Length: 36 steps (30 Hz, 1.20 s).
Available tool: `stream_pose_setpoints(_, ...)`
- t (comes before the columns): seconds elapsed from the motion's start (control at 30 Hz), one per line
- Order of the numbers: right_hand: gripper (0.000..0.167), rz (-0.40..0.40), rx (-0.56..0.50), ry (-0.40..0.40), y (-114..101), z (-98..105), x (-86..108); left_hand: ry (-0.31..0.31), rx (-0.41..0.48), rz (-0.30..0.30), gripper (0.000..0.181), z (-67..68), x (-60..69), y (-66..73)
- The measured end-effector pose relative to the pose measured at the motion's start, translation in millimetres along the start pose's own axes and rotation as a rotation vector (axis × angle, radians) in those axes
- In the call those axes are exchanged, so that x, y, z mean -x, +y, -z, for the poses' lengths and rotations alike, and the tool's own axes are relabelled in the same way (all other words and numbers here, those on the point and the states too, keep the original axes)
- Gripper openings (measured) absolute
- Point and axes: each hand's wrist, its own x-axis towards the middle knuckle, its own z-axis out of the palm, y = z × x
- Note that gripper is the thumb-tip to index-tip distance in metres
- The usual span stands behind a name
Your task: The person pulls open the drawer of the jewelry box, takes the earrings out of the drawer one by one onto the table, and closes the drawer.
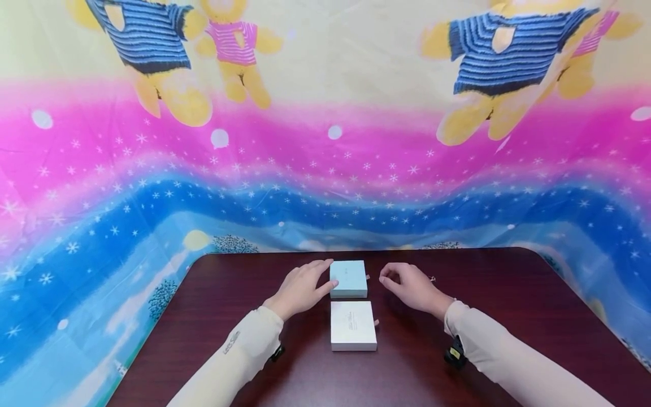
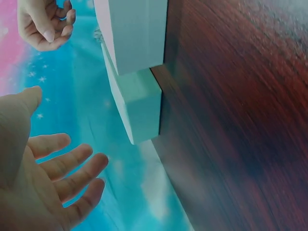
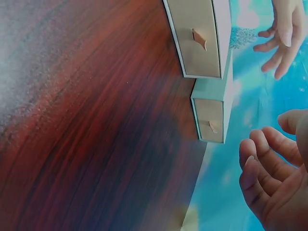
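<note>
Two small drawer-style boxes lie in line on the table, a light blue box (image 1: 348, 278) at the back and a white box (image 1: 352, 326) in front of it. Each has a small ribbon tab on its right side, such as the white box's tab (image 3: 199, 39). My left hand (image 1: 304, 287) is at the blue box's left side, its fingers loosely spread and holding nothing; whether it touches the box I cannot tell. To the right of the blue box, apart from it, hovers my right hand (image 1: 413, 285), fingers loosely bent, with nothing visible in them.
The dark reddish-brown table (image 1: 244, 282) carries both boxes. A tiny object (image 1: 433, 278), too small to identify, shows just beyond the right hand. A cloth backdrop (image 1: 325, 169) with bears and snowflakes hangs behind the table's far edge.
</note>
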Motion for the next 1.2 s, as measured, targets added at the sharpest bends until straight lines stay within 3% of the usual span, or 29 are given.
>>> stream_pose_setpoints(0.4, 0.008, 0.019, 0.039, -0.005, -8.4, 1.0, 14.3, 0.004, -0.050, -0.076, 0.060, 2.1, 11.8, 10.9)
stream_pose_setpoints(1.2, 0.008, 0.069, 0.185, -0.011, -20.6, -5.0, 39.2, -0.042, -0.117, -0.146, 0.060, 3.3, 33.4, 28.4)
